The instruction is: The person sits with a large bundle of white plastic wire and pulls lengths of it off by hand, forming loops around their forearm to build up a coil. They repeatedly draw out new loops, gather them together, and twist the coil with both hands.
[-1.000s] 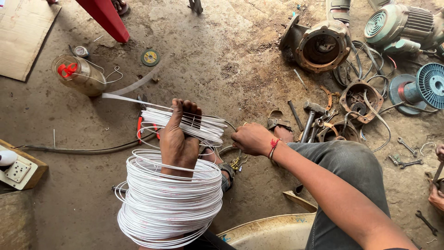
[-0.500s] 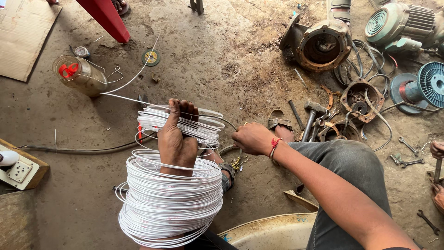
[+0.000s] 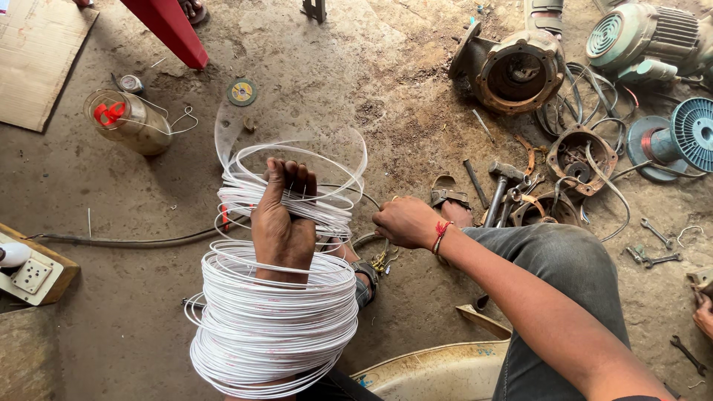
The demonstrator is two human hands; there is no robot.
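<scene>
A thick coil of white wire (image 3: 271, 327) is looped around my left forearm. My left hand (image 3: 284, 219) is closed in a fist on a smaller bundle of white wire loops (image 3: 293, 197) above it. The loose end of the wire arcs up in a blurred loop (image 3: 297, 145) over the hand. My right hand (image 3: 405, 221), with a red thread bracelet at the wrist, is closed on the wire strand just right of the bundle. My knee in grey trousers (image 3: 572, 267) lies under the right arm.
On the dirt floor lie a plastic jar (image 3: 130, 122), a grinding disc (image 3: 241, 92), a motor housing (image 3: 516, 70), an electric motor (image 3: 646, 37), a blue fan part (image 3: 687, 137), a hammer (image 3: 501, 186), wrenches (image 3: 653, 245) and a socket board (image 3: 30, 275). Another person's hand (image 3: 702, 312) shows at the right edge.
The loose wire end, stretched out toward the jar before, has swung up and around into a loop over my left hand. The bundle in the fist has grown; my right hand has barely moved.
</scene>
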